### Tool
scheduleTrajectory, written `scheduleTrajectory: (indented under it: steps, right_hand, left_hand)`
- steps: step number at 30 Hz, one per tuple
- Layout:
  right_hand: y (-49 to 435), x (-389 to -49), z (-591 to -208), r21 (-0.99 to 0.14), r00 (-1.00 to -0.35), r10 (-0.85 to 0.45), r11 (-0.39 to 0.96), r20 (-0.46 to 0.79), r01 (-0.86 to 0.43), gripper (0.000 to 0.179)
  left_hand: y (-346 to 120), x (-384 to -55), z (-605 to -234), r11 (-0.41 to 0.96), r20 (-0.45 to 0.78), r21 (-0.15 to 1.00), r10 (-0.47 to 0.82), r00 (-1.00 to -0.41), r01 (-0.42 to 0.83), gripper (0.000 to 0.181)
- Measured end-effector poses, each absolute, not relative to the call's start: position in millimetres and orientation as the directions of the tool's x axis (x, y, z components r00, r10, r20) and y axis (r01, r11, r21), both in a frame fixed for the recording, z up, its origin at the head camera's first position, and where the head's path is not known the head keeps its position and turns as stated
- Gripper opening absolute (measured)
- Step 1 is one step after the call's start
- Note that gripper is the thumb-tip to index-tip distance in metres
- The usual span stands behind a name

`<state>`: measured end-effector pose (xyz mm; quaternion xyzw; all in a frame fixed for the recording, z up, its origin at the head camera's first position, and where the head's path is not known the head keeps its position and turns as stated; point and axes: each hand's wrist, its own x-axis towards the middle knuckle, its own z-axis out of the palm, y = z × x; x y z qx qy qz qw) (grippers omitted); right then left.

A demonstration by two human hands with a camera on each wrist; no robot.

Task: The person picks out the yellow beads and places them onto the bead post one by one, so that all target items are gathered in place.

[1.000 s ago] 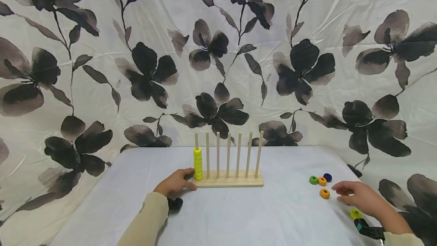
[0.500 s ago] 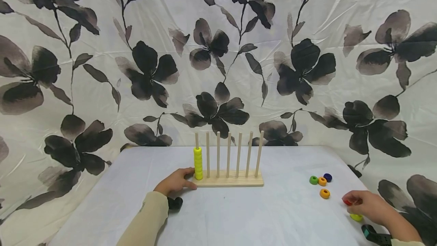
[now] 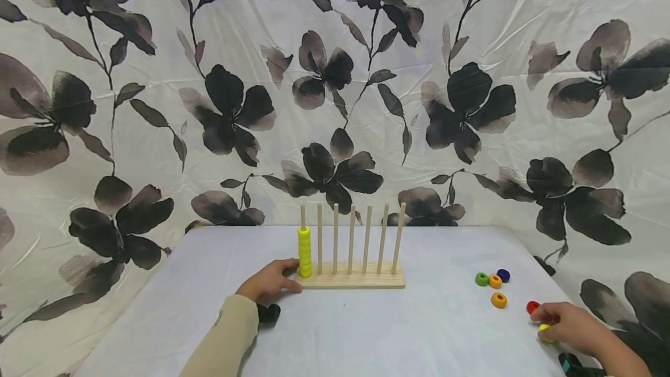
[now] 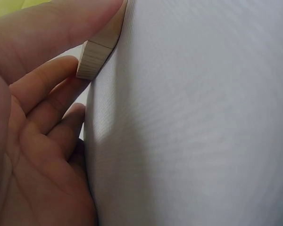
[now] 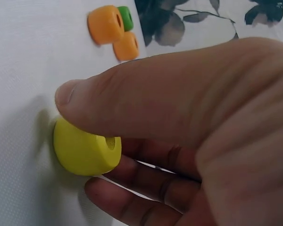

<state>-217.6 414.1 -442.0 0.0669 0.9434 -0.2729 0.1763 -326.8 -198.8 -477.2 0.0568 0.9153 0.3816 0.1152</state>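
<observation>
On the white table stands a wooden peg rack (image 3: 349, 283) with a row of upright pegs. Yellow beads (image 3: 305, 252) are stacked on its leftmost peg; the other pegs are bare. My left hand (image 3: 269, 280) grips the left end of the rack's base (image 4: 96, 54), thumb in front and fingers behind. Far to the right, my right hand (image 3: 570, 326) pinches a loose yellow bead (image 5: 82, 148) low over the cloth, its thumb across the top and fingers at the far side. A red bead (image 3: 533, 306) lies just beyond the right fingertips.
Left of the right hand lie a green bead (image 3: 481, 278), a dark blue bead (image 3: 503, 275) and two orange beads, one nearer (image 3: 499, 300) and one farther (image 3: 495, 281). A floral cloth (image 3: 335, 92) hangs behind the table.
My right hand has moved toward me and to the right, from beside the orange beads past the red bead to the yellow one. The red bead now shows uncovered. My left hand stays put.
</observation>
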Motion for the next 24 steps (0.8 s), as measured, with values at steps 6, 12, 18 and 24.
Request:
scheduleTrajectory:
  steps: [6, 12, 18, 24]
  right_hand:
    - [414, -217, -449, -0.475, -0.924, 0.039, 0.849, -0.381, 0.231, 0.03]
    - [412, -220, -449, -0.454, -0.93, 0.028, 0.867, -0.367, 0.205, 0.029]
    - [404, -220, -444, -0.447, -0.933, 0.008, 0.876, -0.36, 0.179, 0.029]
    - [394, -222, -442, -0.455, -0.933, -0.01, 0.875, -0.359, 0.166, 0.028]
  left_hand:
    - [-198, -326, -478, 0.695, -0.173, 0.719, 0.192, -0.966, 0.009, 0.083]
    - [-201, -328, -478, 0.694, -0.177, 0.72, 0.19, -0.966, 0.004, 0.083]
    - [-202, -330, -480, 0.691, -0.173, 0.723, 0.187, -0.967, 0.005, 0.083]
    - [-202, -331, -481, 0.688, -0.179, 0.725, 0.182, -0.967, -0.005, 0.084]
